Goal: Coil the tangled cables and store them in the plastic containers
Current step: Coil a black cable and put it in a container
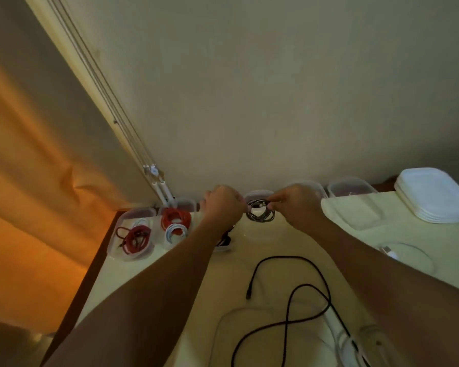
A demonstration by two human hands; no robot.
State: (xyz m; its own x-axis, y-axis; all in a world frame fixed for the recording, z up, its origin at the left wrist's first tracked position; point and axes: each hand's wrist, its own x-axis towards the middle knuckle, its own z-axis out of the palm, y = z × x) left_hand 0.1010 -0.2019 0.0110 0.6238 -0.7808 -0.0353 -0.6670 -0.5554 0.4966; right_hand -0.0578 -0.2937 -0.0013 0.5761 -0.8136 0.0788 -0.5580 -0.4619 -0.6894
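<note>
"What's biggest there?"

"The pale surface (281,255), set against the wall. A loose black cable (292,295) sprawls over its near half, and a stack of white lids (435,197) sits at the far right."

"And the containers?"

"Clear ones in a row along the wall. The leftmost container (114,245) holds a red cable (135,238)."

"The hands?"

"The right hand (294,205) pinches the coiled black cable (260,215), which is over a middle container (259,193). The left hand (223,205) is curled at the coil's left edge; whether it grips, I can't tell"
</note>
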